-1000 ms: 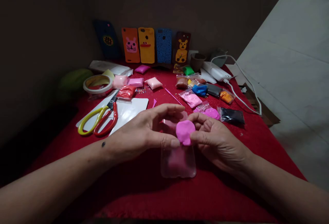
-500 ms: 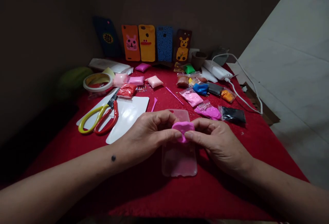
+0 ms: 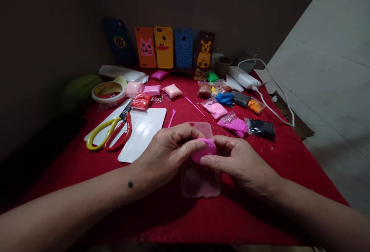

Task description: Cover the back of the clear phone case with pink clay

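A flattened piece of bright pink modelling clay (image 3: 206, 152) is pinched between both my hands. My left hand (image 3: 173, 148) grips its left side, thumb on the face turned to me. My right hand (image 3: 239, 159) holds the right edge between thumb and fingers. Beneath the clay, a clear phone case (image 3: 200, 182) lies on the red cloth, its middle partly covered by my hands. Just beyond are a pink clay tool (image 3: 171, 118) and a thin pink stick (image 3: 195, 106).
Scissors (image 3: 118, 130) lie on white sheets (image 3: 147, 128) at left, near a tape roll (image 3: 108, 98). Clay packets, including a black one (image 3: 261, 128), spread at right. Decorated phone cases (image 3: 164, 47) lean against the wall. A white cable (image 3: 274, 115) loops from a power bank (image 3: 245, 78).
The clay has turned and looks rounder now, its notched lower edge gone from sight. My left thumb has moved up across it, and my right thumb has shifted lower along its edge.
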`<state>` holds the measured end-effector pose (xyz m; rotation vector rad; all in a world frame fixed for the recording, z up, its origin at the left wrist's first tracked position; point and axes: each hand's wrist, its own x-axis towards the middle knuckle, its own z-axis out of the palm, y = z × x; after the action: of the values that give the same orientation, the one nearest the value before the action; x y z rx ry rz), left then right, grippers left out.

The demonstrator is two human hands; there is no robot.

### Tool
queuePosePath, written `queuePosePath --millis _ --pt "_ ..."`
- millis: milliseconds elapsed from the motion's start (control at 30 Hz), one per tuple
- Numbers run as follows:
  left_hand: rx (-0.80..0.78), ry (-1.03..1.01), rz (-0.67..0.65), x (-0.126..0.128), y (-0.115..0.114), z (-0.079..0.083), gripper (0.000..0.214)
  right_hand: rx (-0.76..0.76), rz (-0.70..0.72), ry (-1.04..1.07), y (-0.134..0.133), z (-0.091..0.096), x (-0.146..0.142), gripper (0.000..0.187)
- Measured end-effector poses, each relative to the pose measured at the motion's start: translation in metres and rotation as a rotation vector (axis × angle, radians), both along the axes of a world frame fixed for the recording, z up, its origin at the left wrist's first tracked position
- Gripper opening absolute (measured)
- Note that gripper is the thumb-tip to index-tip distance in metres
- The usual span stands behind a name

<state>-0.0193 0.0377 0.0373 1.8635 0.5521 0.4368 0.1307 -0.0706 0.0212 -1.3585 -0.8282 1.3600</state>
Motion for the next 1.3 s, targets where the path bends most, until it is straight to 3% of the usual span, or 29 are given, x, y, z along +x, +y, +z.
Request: queuePosePath --millis 233,300,567,633,733,833,1000,1133,1300 --pt "-0.151 0.0 -0.005 -0.001 0.002 0.0 0.03 -0.034 -0.008 -0.096 0.0 0.002 0.001 0.015" --pt "-0.123 0.027 -0.046 0.0 0.001 0.0 0.019 -0.033 -0.008 -0.15 -0.001 0.002 0.0 0.013" --pt "-0.034 -0.003 0.028 0.002 -0.005 -0.001 0.021 0.028 -0.005 -0.173 -0.003 0.002 -0.003 0.01" --pt "-0.1 -0.038 0.046 0.002 -0.002 -0.001 0.023 0.004 -0.018 -0.155 -0.003 0.002 -0.001 0.015" --pt "-0.341 -0.088 0.005 0.002 0.003 -0.004 0.044 0.0 0.018 -0.136 -0.003 0.001 0.003 0.026" --pt "-0.471 -0.118 -0.027 0.003 0.005 -0.007 0.046 0.114 0.032 -0.216 -0.003 0.002 0.006 0.025" --pt "-0.466 -0.098 -0.076 0.001 0.002 -0.009 0.045 0.211 -0.072 -0.264 -0.003 0.003 0.008 0.008" --pt "-0.445 -0.088 -0.052 -0.001 0.0 -0.005 0.043 0.193 -0.089 -0.248 -0.005 0.005 0.007 0.013" --pt "-0.482 -0.056 -0.032 0.002 0.001 -0.004 0.065 0.121 -0.121 -0.252 -0.005 0.003 0.009 0.024"
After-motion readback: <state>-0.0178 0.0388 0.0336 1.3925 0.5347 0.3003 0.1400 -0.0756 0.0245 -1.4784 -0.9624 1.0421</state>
